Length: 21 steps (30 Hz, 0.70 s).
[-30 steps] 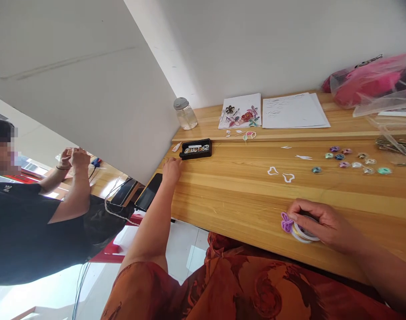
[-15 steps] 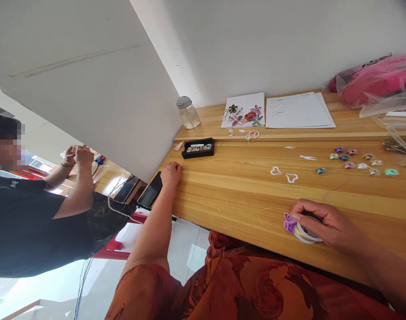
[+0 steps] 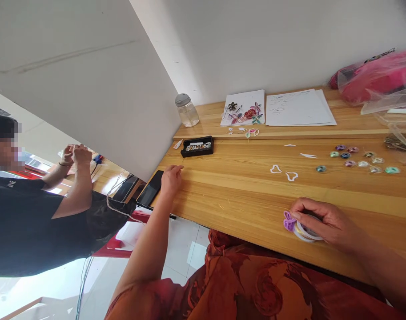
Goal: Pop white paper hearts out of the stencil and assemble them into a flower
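On the right, my right hand (image 3: 318, 220) is closed round a clear spool of wire (image 3: 306, 233), with a purple thread loop (image 3: 289, 221) at its fingertips. My left hand (image 3: 171, 178) is over the tabletop beside a black phone (image 3: 150, 189), its fingers curled together; whatever they pinch is too small to make out. White cut-out shapes (image 3: 291, 176) lie beyond my right hand. Several small thread bobbins (image 3: 350, 163) sit to the right of them. A black tray of beads (image 3: 198, 147) stands beyond my left hand.
A lidded jar (image 3: 187, 111) stands at the back left. Paper sheets (image 3: 299, 109) and flower pieces (image 3: 249, 114) lie on the raised back ledge. A pink bundle in plastic (image 3: 376, 82) is at the far right. Another person (image 3: 26, 222) sits beyond the partition, left.
My left hand has shifted slightly left, nearer the phone. My right hand keeps its grip on the spool, and the purple loop stays beside it. The view has tilted slightly.
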Each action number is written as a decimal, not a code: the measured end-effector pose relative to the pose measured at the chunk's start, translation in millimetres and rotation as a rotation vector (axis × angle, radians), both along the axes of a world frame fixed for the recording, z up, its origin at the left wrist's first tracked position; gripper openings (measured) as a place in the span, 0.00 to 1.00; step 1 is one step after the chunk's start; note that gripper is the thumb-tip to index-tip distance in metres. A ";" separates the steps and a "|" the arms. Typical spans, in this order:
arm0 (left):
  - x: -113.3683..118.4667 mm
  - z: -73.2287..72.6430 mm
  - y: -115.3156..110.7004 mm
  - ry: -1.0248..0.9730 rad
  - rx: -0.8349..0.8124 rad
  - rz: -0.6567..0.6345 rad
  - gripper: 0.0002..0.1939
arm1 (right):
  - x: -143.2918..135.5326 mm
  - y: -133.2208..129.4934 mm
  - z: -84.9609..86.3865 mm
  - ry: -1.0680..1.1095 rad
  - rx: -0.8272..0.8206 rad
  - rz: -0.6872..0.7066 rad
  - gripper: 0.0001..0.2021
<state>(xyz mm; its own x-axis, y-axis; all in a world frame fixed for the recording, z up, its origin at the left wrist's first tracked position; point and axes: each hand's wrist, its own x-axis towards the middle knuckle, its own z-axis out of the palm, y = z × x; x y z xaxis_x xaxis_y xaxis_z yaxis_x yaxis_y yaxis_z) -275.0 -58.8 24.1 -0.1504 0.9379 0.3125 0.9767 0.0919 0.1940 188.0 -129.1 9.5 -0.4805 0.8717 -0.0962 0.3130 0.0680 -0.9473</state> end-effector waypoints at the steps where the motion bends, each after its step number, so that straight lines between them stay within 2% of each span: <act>1: 4.8 -0.4 -11.3 -0.009 0.025 -0.072 0.19 | -0.3 0.1 0.8 0.000 -0.002 0.003 0.20; 3: 16.5 -1.8 -37.1 -0.026 0.078 -0.225 0.19 | -1.1 0.2 2.8 0.003 -0.010 0.013 0.20; 6: 35.2 -6.1 -75.9 -0.047 0.041 -0.416 0.22 | -2.1 0.5 5.4 0.000 -0.029 0.019 0.20; 9: 46.4 -13.0 -97.0 -0.058 -0.051 -0.584 0.24 | -2.8 0.8 6.1 0.003 -0.041 0.028 0.20; 11: 47.7 -16.0 -95.4 -0.040 -0.078 -0.608 0.24 | -3.8 0.8 5.6 0.009 -0.028 0.023 0.19; 12: 47.5 -16.0 -90.3 -0.014 -0.074 -0.567 0.24 | -4.5 0.7 5.2 0.011 -0.017 0.017 0.19; 16: 58.0 -3.4 -60.2 0.099 0.034 -0.242 0.25 | -7.5 -1.1 4.0 0.049 0.012 0.001 0.19; 18: 75.3 7.7 -49.8 0.010 0.086 -0.282 0.19 | -8.0 -2.4 4.2 0.072 0.008 -0.009 0.18; 20: 98.5 19.8 -45.7 -0.206 0.079 -0.434 0.12 | -7.5 -3.2 4.7 0.076 0.012 -0.021 0.17; 21: 111.0 26.2 -45.4 -0.333 0.035 -0.497 0.13 | -7.0 -3.5 4.9 0.073 0.020 -0.020 0.17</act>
